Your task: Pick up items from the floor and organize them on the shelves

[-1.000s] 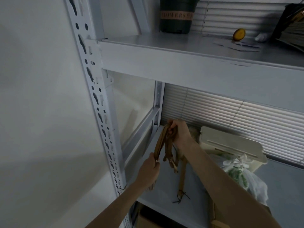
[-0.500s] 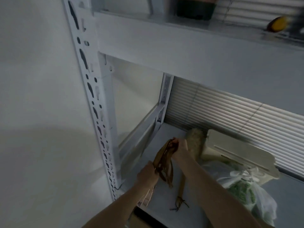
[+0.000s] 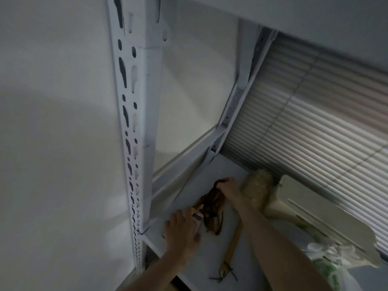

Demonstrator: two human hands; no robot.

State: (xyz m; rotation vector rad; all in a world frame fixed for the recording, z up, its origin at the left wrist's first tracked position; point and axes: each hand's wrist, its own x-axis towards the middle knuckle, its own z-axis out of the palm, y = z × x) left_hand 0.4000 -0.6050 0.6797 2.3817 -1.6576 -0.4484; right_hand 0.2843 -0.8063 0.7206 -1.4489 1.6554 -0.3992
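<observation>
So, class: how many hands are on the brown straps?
2. The left hand grips the near end of the straps by the shelf's front edge; the right hand pinches the far end, beside the duster.

Brush handle (image 3: 233, 244) partly behind the right forearm; plastic bag (image 3: 327, 267) cut off bottom-right.

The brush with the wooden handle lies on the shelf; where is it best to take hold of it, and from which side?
Grip the bare wooden handle near its middle, coming from the front edge of the shelf. That end points toward the person; the bristle head lies deep at the back, beside the cream box and behind the right hand.
</observation>
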